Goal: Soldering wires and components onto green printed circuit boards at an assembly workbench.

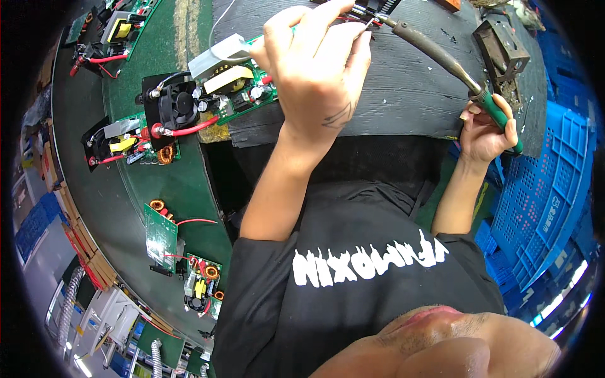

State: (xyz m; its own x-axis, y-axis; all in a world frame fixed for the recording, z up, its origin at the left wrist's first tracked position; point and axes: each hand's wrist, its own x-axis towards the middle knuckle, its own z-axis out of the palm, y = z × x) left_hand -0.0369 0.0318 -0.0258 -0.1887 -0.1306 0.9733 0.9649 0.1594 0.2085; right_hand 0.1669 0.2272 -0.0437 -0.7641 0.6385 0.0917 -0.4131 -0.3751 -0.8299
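Observation:
My right hand (485, 129) is closed around the green handle of a soldering iron (435, 53). The iron's long metal shaft slants up and left to a dark finned part (381, 7) at the top edge. Close to its tip, my left hand (318, 72) pinches a thin silvery length of solder wire (370, 22). Under and left of that hand lies a green circuit board (233, 94) carrying a black fan, a yellow-wrapped transformer and a thick red cable; my hand covers part of it. Where the iron's tip touches is hard to make out.
The boards lie on a dark work board (403, 94). A rusty metal bracket (503, 50) stands at the far right, above a blue perforated crate (542, 195). Along the left, a green bench (120, 208) bears several more circuit boards (123, 142) with cables.

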